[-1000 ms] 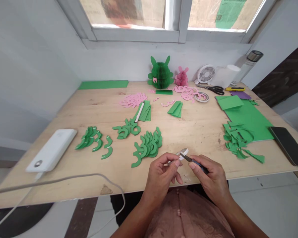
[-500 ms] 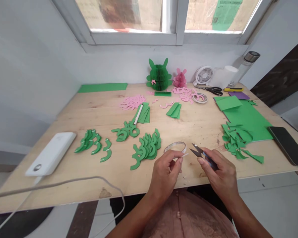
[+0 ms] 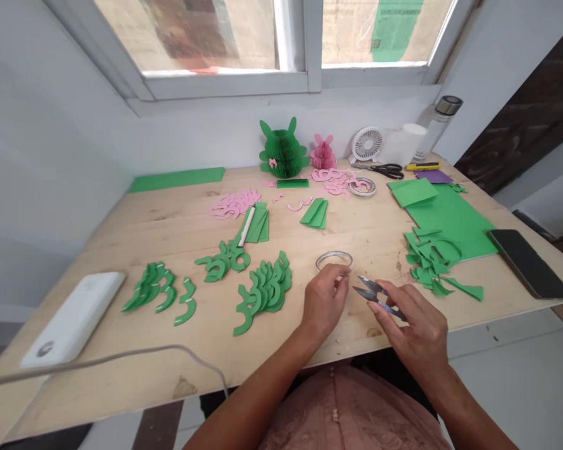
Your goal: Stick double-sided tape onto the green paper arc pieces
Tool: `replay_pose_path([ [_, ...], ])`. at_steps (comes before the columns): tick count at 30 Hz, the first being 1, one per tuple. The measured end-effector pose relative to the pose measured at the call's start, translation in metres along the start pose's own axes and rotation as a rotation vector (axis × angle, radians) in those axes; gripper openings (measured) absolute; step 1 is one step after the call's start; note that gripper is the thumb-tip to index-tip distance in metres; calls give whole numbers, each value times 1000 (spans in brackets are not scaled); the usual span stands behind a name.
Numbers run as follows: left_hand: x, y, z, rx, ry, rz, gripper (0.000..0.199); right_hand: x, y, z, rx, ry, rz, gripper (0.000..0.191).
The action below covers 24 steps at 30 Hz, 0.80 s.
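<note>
My left hand (image 3: 326,299) is closed in a pinch at the near edge of a thin roll of double-sided tape (image 3: 334,254) lying on the table. A small whitish end of tape barely shows at its fingertips. My right hand (image 3: 415,319) grips a pair of thread snips (image 3: 373,291), their dark blades parted and pointing left toward the pinching fingers. Left of my hands lies a pile of green scalloped paper cutouts (image 3: 265,290). Farther left, a single cutout (image 3: 186,303) and a smaller stack (image 3: 149,286) carry white strips of tape.
Green paper scraps (image 3: 434,259) and a phone (image 3: 530,262) lie at right. A power bank (image 3: 75,315) with a cable (image 3: 169,350) occupies the left side. Behind stand a green honeycomb-paper figure (image 3: 284,153), a small fan (image 3: 366,145) and black scissors (image 3: 387,170).
My left hand has moved to the right and up against the tape roll, and the white strip at its fingertips shows less. The snips remain in my right hand. The view has shifted.
</note>
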<state>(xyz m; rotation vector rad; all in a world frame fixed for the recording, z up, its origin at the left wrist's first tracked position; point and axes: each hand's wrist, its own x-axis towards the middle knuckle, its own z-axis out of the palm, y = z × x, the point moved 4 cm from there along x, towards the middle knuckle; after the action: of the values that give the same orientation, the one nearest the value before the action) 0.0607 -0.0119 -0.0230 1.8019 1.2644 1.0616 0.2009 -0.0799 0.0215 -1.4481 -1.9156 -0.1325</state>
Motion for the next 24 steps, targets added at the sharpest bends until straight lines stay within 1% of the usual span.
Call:
replay_pose_path([
  [2,-1,-6,-2,-188,26,-90,14,-2,1,1,2,4,-4,27],
  [4,-3,-11,-4,-326,39,-157,13,-4,2,3,-3,-1,-4,28],
  [6,-5,-11,-7,-350,46,-156,15,-5,2,4,-7,-7,-5,28],
  [7,-5,-10,-8,-306,40,-122,15,-5,1,5,-6,-8,-6,28],
  [9,-6,-4,-8,-112,1,-20,19,-5,1,5,-1,-7,-7,28],
  [11,-7,2,-5,183,-72,66,25,-5,1,5,1,-10,-2,27],
  [13,-7,5,0,486,-151,105,30,-6,2,5,-1,-21,9,27],
  [15,-6,8,5,715,-221,139,31,-7,3,4,2,-32,17,26],
  [16,-6,10,7,791,-254,165,30,-7,4,4,3,-36,19,25],
  [18,-5,12,11,878,-309,225,27,-9,5,3,4,-38,23,25],
  [20,-4,13,14,913,-338,271,26,-10,6,2,2,-39,27,25],
  [24,0,11,16,936,-310,299,28,-11,7,1,0,-28,24,24],
])
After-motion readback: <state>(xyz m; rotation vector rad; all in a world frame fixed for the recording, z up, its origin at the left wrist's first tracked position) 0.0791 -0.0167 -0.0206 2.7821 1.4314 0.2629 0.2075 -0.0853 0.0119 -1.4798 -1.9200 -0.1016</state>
